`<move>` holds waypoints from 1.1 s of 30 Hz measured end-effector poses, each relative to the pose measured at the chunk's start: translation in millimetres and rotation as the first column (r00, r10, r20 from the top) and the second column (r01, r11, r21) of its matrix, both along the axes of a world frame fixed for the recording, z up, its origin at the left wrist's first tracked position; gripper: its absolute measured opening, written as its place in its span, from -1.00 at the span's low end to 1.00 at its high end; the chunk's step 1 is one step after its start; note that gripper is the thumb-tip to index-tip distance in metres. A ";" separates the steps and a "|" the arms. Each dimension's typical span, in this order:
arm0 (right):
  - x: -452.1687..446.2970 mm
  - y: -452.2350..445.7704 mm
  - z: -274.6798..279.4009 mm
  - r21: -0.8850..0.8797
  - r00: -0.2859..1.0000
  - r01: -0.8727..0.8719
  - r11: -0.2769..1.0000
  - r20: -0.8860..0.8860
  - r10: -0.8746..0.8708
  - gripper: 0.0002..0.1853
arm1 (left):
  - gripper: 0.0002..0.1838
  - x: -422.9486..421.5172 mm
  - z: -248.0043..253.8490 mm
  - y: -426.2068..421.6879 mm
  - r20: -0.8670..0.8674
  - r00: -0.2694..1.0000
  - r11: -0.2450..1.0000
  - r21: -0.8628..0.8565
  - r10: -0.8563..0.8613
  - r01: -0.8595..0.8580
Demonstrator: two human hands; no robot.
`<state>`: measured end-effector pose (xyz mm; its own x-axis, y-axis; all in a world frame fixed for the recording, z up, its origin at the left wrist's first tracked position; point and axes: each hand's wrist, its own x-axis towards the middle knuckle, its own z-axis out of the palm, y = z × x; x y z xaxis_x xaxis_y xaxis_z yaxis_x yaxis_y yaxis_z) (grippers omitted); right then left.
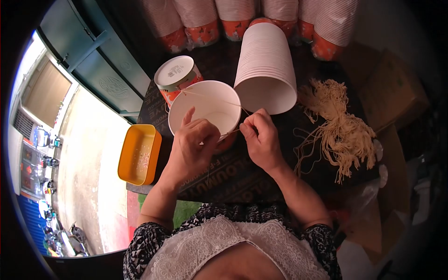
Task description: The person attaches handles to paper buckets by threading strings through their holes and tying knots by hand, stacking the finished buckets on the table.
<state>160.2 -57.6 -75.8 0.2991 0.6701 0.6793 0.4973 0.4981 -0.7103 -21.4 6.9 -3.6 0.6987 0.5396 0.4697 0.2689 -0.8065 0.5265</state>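
A white paper bucket stands upright on the dark table, its open mouth facing me. Thin beige string runs across its mouth to my right hand, which pinches it at the bucket's right rim. My left hand is in front of the near rim, fingers curled and one finger raised. A stretch of string spans from its fingertips to my right hand. Behind to the left sits another bucket with a white top and an orange printed side. A bundle of beige strings lies to the right.
A nested stack of white buckets lies on its side behind my right hand. Several wrapped bucket stacks line the back. A yellow plastic tray with small bits sits at the left edge, near a green metal door.
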 end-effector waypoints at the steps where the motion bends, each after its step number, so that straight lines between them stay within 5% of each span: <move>1: 0.8 -0.4 2.5 -0.001 0.999 0.027 1.000 0.032 -0.027 -0.88 | -0.92 0.1 1.2 0.2 0.003 1.000 1.000 -0.006 0.004 -0.004; 4: 0.0 -5.4 11.8 -0.004 0.993 0.035 0.999 0.113 -0.034 -0.89 | -0.89 -6.9 -3.1 5.5 -0.044 0.999 0.997 0.076 0.007 -0.004; 7: -3.0 -8.8 18.0 -0.061 0.985 -0.073 0.995 0.155 0.082 -0.70 | -0.75 -5.7 -1.0 -1.8 0.097 0.992 0.960 0.258 0.084 -0.107; 11: -6.5 -2.2 11.4 -0.039 0.966 -0.075 0.996 0.245 0.082 -0.73 | -0.71 -32.0 -16.7 -15.2 0.303 0.924 0.907 0.278 0.231 -0.318; 14: -4.7 2.2 -0.1 0.009 0.966 -0.072 0.997 0.248 0.067 -0.77 | -0.76 -53.1 -42.6 -25.6 0.484 0.829 0.923 0.104 0.279 -0.372; 17: -2.5 -2.2 -2.6 -0.071 0.984 -0.178 0.981 -0.004 0.178 -0.82 | -0.70 -67.0 -59.2 -33.9 0.614 0.729 0.901 0.065 0.303 -0.429; 20: -10.8 -7.3 6.6 0.036 0.779 -0.439 0.898 -0.483 0.400 -0.85 | -0.62 -72.6 -71.2 -37.7 0.671 0.638 0.909 -0.139 0.379 -0.394; 21: -16.0 -7.2 10.2 0.090 0.747 -0.455 0.886 -0.504 0.435 -0.83 | -0.63 -71.8 -68.0 -37.8 0.642 0.673 0.909 -0.093 0.367 -0.407; 24: -34.3 -8.0 15.8 0.195 0.596 -0.551 0.811 -0.588 0.546 -0.80 | -0.63 -74.0 -71.5 -43.2 0.678 0.653 0.919 -0.388 0.337 -0.071; 28: -61.1 -9.5 18.2 0.282 0.449 -0.598 0.750 -0.657 0.605 -0.82 | -0.72 -68.7 -60.2 -53.7 0.783 0.535 0.930 -0.366 0.318 -0.016; 31: -68.2 -8.7 26.0 0.156 0.533 -0.631 0.760 -0.625 0.571 -0.82 | -0.83 -74.3 -45.9 -45.2 0.853 0.504 0.990 -0.095 0.137 -0.108; 33: -68.8 -6.5 24.0 0.064 0.613 -0.646 0.761 -0.550 0.567 -0.73 | -0.86 -89.8 -28.5 -38.7 0.780 0.590 0.963 -0.056 0.208 -0.265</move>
